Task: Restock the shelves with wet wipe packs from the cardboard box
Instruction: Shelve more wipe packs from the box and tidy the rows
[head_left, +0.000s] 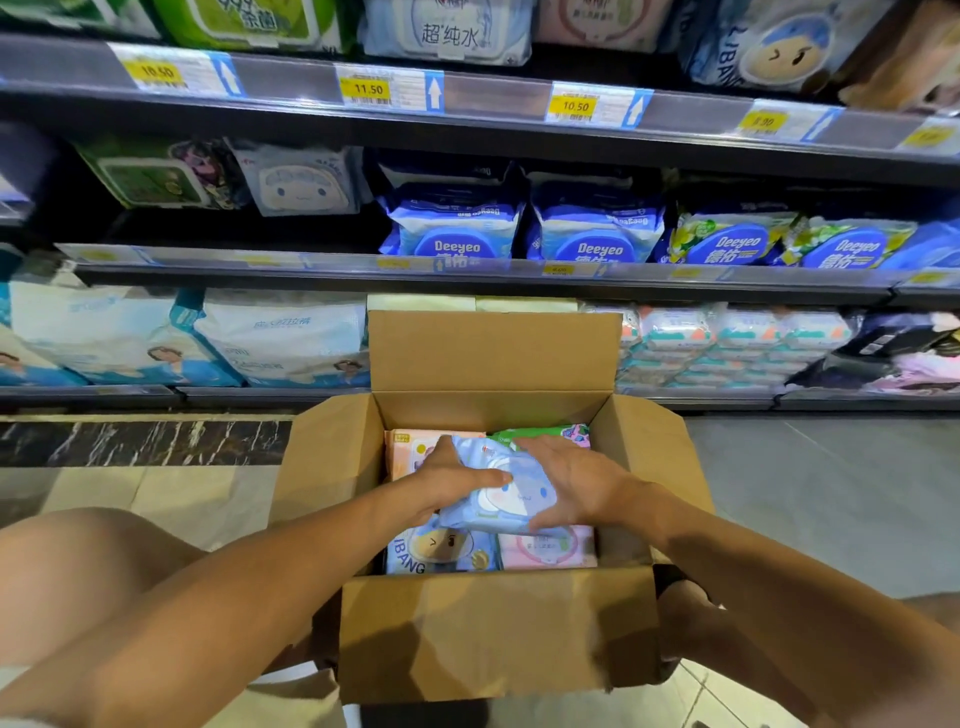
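Observation:
An open cardboard box (493, 634) stands on the floor in front of the shelves, flaps spread. Inside it, my left hand (447, 480) and my right hand (576, 483) both grip a light blue wet wipe pack (511, 493) with a cartoon face, one hand on each side. Under it lie a blue pack (441, 551), a pink pack (550, 548), a peach pack (410, 449) and a green pack (545, 434). On the middle shelf a matching light blue pack (301, 179) stands with dark free room beside it.
Shelf rails (467, 101) with yellow price tags run across the top. Blue Deeyeo packs (457, 228) fill the middle shelf on the right. Large white bags (280, 338) sit on the bottom shelf left of the box. My bare knee (78, 566) is at the left.

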